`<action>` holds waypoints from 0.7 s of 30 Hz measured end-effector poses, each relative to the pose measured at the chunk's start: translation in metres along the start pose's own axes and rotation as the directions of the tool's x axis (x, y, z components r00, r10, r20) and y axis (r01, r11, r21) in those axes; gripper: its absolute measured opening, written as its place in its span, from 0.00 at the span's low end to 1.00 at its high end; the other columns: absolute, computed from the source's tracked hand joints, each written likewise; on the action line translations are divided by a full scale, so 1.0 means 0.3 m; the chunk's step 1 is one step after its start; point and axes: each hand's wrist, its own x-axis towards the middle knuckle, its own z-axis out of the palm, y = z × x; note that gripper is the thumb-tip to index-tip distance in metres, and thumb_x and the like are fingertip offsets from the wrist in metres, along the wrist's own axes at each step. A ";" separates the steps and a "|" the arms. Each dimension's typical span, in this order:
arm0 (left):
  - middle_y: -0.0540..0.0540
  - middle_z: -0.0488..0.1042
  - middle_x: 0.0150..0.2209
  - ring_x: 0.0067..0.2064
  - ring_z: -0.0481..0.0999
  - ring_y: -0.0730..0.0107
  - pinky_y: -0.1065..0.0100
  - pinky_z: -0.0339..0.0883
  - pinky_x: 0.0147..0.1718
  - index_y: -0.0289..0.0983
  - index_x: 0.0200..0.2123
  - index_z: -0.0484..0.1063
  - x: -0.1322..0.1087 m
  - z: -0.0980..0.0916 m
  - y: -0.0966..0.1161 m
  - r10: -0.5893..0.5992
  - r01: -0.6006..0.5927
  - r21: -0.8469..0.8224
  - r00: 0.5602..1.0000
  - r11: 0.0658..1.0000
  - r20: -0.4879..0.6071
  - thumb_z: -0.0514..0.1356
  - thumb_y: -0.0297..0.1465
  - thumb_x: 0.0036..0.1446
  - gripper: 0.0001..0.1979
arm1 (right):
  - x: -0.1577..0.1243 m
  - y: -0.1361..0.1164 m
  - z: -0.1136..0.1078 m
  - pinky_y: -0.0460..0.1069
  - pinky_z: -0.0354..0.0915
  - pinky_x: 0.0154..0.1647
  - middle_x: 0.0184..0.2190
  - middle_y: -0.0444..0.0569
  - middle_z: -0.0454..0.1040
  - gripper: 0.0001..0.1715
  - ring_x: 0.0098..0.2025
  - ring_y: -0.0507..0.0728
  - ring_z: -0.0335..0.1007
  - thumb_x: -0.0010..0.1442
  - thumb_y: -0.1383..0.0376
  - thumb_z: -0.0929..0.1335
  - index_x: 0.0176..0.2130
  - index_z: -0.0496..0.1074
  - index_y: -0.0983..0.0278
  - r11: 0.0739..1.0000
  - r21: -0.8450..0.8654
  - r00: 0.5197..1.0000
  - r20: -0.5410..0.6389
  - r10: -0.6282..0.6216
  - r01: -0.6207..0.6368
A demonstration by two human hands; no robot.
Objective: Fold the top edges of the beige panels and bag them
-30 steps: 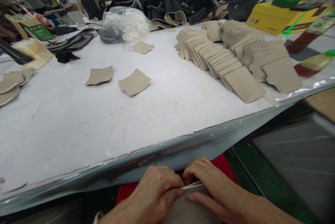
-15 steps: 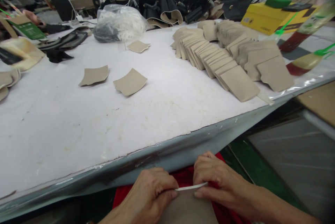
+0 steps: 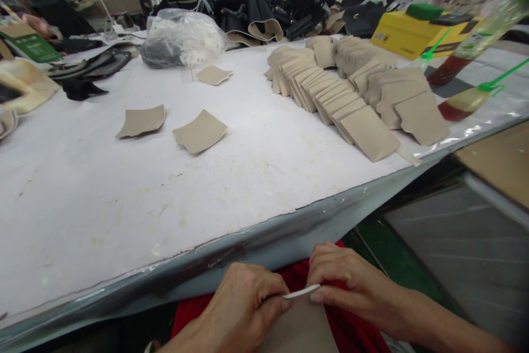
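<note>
Beige panel [image 3: 300, 328] sits between left hand [image 3: 243, 298] and right hand [image 3: 347, 276], each closed in a pinch on its pale edge [image 3: 301, 291]. Beyond them spreads the white counter [image 3: 231, 193], two loose pieces [image 3: 200, 131] forward-left of the left hand, overlapping beige pieces [image 3: 330, 91] ahead of the right.

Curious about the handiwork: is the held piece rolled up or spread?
Spread: the beige piece shows a broad, smooth face. Whether its white edge is folded, I cannot tell.
</note>
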 end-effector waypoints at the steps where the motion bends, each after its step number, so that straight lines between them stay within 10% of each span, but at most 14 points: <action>1: 0.47 0.77 0.27 0.31 0.75 0.70 0.72 0.57 0.30 0.36 0.31 0.80 -0.001 0.001 -0.002 -0.001 0.001 -0.003 1.000 1.000 -0.006 0.59 0.29 0.61 0.10 | -0.004 0.003 -0.001 0.53 0.57 0.41 0.28 0.46 0.74 0.31 0.36 0.55 0.67 0.70 0.46 0.57 0.32 0.75 0.63 1.000 -0.010 1.000 -0.008 -0.008 0.007; 16: 0.52 0.80 0.35 0.36 0.76 0.69 0.74 0.59 0.32 0.41 0.39 0.81 -0.083 -0.073 -0.013 -0.247 0.246 -0.148 0.969 0.958 0.012 0.63 0.30 0.56 0.08 | -0.020 0.025 -0.002 0.55 0.61 0.46 0.33 0.46 0.76 0.18 0.40 0.57 0.69 0.71 0.57 0.61 0.36 0.73 0.60 0.999 -0.048 0.999 0.040 -0.013 0.015; 21: 0.52 0.80 0.30 0.33 0.75 0.71 0.74 0.58 0.29 0.38 0.33 0.81 -0.106 -0.059 -0.028 -0.276 0.267 -0.165 0.961 0.949 -0.033 0.63 0.28 0.54 0.06 | -0.021 0.000 0.031 0.55 0.64 0.54 0.49 0.50 0.75 0.18 0.53 0.61 0.68 0.67 0.57 0.66 0.54 0.71 0.57 0.979 -0.205 1.000 -0.022 -0.005 0.001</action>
